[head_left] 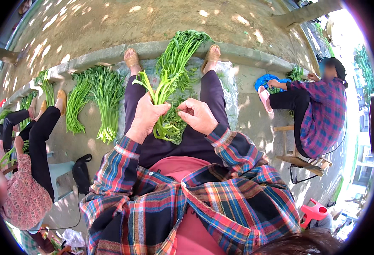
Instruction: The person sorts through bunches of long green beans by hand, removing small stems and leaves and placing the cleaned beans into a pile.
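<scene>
My left hand [146, 115] is closed around a small bunch of leafy green stalks [159, 91], pale at the stems, held over my lap. The thumb lies across the stems, and some leaves hang below the hand. Just to the right, my right hand [199, 117] has its thumb and fingers drawn together in a pinch; whatever is between them is too small to make out. Between my feet lies a larger heap of long-stemmed greens [180, 53]. Loose leaf scraps [179, 127] are gathered below my hands, between my thighs.
Bundles of greens [106, 102] lie on the ground to my left, beside a seated person [25, 182] handling stalks. A black bag [82, 172] is near them. At right another person [318, 106] sits on a wooden chair [304, 163] by a blue plastic bag [267, 80]. A kerb [246, 55] runs ahead.
</scene>
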{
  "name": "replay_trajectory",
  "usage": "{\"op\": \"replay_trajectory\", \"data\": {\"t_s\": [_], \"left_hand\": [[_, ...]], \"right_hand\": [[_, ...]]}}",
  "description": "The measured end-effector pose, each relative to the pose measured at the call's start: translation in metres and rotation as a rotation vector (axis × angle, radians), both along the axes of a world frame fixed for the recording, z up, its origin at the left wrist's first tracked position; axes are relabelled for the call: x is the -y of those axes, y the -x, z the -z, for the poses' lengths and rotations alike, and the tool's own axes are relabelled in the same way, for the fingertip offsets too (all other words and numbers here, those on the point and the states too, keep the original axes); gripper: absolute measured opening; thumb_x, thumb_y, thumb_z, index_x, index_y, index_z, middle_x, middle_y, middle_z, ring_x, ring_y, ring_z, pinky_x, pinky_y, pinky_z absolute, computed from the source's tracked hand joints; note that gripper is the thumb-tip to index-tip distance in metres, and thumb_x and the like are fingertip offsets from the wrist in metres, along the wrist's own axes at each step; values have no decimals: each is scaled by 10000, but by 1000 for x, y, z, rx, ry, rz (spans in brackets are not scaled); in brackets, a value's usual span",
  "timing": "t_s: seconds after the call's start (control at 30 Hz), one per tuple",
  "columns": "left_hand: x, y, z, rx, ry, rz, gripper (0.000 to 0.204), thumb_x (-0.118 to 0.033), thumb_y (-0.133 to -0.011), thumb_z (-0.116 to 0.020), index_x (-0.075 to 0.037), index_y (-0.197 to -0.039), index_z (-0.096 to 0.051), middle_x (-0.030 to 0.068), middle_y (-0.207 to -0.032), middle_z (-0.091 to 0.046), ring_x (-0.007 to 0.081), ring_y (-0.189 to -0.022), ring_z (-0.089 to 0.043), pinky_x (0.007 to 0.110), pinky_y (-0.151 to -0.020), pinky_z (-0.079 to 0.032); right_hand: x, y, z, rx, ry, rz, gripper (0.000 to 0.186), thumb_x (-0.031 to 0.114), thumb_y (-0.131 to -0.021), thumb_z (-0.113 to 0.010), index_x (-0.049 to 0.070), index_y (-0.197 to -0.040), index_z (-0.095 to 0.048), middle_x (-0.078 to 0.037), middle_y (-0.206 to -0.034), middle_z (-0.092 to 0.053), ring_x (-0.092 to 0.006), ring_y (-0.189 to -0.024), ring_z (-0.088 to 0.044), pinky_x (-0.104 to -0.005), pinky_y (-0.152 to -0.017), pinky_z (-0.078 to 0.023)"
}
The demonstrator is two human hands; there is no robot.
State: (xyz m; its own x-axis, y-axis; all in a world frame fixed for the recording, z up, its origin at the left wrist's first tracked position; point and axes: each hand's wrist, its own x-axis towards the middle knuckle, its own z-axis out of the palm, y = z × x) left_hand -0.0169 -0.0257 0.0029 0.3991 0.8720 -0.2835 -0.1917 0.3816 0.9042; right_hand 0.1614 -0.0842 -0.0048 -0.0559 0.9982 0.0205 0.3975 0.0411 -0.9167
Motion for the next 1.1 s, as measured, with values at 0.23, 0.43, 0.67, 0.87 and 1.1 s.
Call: {"op": "replay_trajectory", "data": {"t_s": [0.23,0.43,0.67,0.87,1.1], "left_hand": [[-1,4,0,25,45,13,338,34,-730,-673,4,-1025,-510,25,-793,-560,90,-624,-512,211,-564,-430],[0,5,-1,51,99,28,345,37,-731,-678,11,-1031,-510,30,-803,-567,94,-628,-520,218,-569,-438],[3,0,-8,71,136,28,311,42,-724,-672,21,-984,-502,51,-788,-569,113,-628,-534,233,-567,-444],[0,3,-7,106,185,-1,295,35,-741,-663,14,-993,-511,49,-782,-575,118,-600,-540,232,-551,-451],[-10,8,-3,112,215,-88,238,9,-768,-654,-25,-969,-530,33,-747,-583,119,-585,-551,254,-533,-466]], "right_hand": [[-5,-2,1,-406,234,29,103,78,-811,-627,-15,-840,-595,-18,-704,-597,-63,-612,-557,-212,-542,-449],[-4,-1,0,-571,362,105,87,77,-808,-624,5,-820,-577,-25,-685,-583,-84,-588,-555,-221,-546,-465],[-5,-1,4,-784,420,183,63,77,-817,-597,32,-798,-557,-22,-667,-573,-92,-553,-549,-227,-517,-462],[-3,0,9,-815,467,239,53,78,-831,-592,49,-817,-550,-12,-669,-574,-87,-526,-540,-222,-507,-463],[8,-3,27,-803,553,293,63,72,-834,-608,47,-843,-551,0,-678,-568,-75,-546,-546,-212,-495,-463]]}}
